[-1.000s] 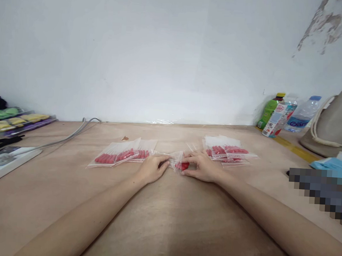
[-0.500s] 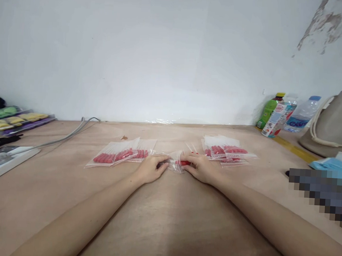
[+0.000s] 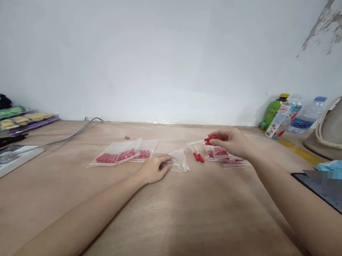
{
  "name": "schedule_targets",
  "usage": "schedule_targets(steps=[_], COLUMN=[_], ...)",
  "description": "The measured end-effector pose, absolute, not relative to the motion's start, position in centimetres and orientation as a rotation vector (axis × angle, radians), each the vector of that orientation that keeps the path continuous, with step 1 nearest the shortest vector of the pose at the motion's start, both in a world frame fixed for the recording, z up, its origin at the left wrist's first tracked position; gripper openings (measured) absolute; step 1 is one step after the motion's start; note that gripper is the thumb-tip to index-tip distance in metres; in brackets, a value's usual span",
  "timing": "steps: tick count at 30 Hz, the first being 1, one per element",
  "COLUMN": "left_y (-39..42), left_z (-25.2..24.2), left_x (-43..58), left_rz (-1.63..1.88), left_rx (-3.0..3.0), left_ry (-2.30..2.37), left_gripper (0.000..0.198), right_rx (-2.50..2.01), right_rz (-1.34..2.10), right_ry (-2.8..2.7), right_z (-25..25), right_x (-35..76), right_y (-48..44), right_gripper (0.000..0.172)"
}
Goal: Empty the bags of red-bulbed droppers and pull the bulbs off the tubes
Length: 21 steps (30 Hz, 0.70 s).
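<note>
My left hand (image 3: 154, 168) rests on the table with its fingers closed on the edge of a clear plastic bag (image 3: 179, 161) that looks empty. My right hand (image 3: 233, 142) is raised a little above the table and pinches a small red-capped dropper (image 3: 207, 140). It hovers over a pile of clear bags with red pieces (image 3: 227, 156). Two red-capped droppers (image 3: 198, 156) lie loose on the table between the empty bag and that pile. To the left lie more filled bags (image 3: 123, 154).
Wooden table (image 3: 165, 220) against a white wall. Bottles (image 3: 284, 115) and a beige bag (image 3: 336, 126) stand at the back right, a blurred dark object (image 3: 326, 187) at the right edge. At the left are a grey cable (image 3: 69, 135), coloured trays (image 3: 18, 118) and a white board (image 3: 3, 160).
My right hand let go of the bag, lifted and moved right toward the pile, now pinching a red-capped dropper. Two droppers now lie loose. My left hand stayed on the bag.
</note>
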<state>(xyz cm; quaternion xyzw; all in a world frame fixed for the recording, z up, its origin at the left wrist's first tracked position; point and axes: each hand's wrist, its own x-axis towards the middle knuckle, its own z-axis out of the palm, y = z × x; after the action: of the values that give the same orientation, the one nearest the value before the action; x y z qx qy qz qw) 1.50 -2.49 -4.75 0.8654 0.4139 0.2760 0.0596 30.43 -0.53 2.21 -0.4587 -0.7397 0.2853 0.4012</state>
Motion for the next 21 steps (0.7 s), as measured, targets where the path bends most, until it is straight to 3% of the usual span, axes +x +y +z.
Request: schedule_targets(steps=[6,11,21], left_y=[-3.4,-4.3,-4.4], left_z=[-3.6,-2.3,-2.5], left_x=[1.6,1.9,2.2], left_rz=[0.578,0.463,0.572], left_rx=[2.827,2.926,3.104], left_ry=[1.086,1.064,1.514], left_gripper=[0.045,0.035,0.034], right_rx=[-1.092,-1.046,-1.169], right_rz=[0.126,-0.389,-0.732], right_ry=[-1.802,-2.252,-2.622], right_z=[0.0,-3.1,-3.7], right_x=[27.6,25.0,23.2], right_y=[-0.7,-0.6,-1.5], right_gripper=[0.022,0.027,0.028])
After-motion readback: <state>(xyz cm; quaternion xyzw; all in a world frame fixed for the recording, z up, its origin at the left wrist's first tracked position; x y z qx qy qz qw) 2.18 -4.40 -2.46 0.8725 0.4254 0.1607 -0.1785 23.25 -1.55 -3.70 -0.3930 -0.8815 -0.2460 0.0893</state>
